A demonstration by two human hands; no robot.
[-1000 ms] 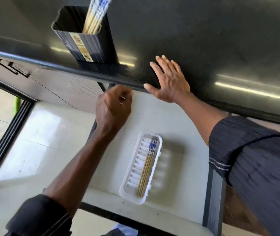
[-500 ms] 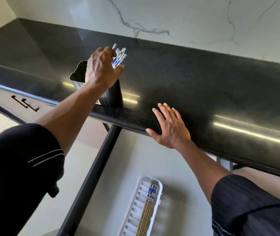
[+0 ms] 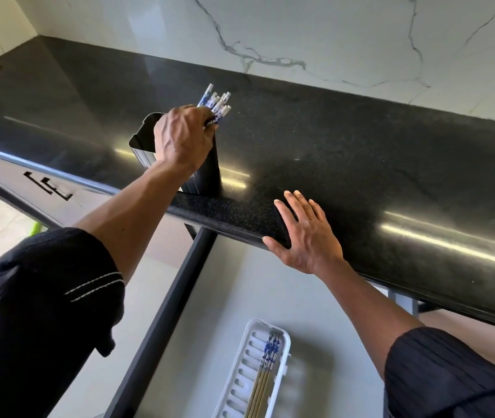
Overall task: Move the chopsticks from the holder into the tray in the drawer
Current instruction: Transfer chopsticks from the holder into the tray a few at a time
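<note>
My left hand [image 3: 184,137] is up at the black holder [image 3: 143,140], which stands on the dark counter [image 3: 360,152] close to its front edge. My fingers [image 3: 207,120] are curled together around the bundle of chopsticks [image 3: 217,105] standing in the holder, so my grip is clamped on them near their tops; their white ends with blue patterning stick out above and to the right of my knuckles. How many I am holding I cannot tell, since my hand covers most of the bundle and much of the holder's mouth. My right hand [image 3: 308,233] lies flat and spread on the front edge of the counter, to the right of the holder and well apart from it, fingers stretched forward over the stone, thumb hooked along the rounded lip, gripping nothing. Below the counter the drawer [image 3: 240,297] is pulled out, pale inside with a dark frame along its left side. The white slotted tray [image 3: 240,372] sits on the drawer floor near the bottom of the view, and a few chopsticks in the tray [image 3: 266,375] lie lengthwise along its right side, blue-patterned ends pointing toward the counter. Behind the counter rises a white marble wall [image 3: 300,34] with grey veins.
</note>
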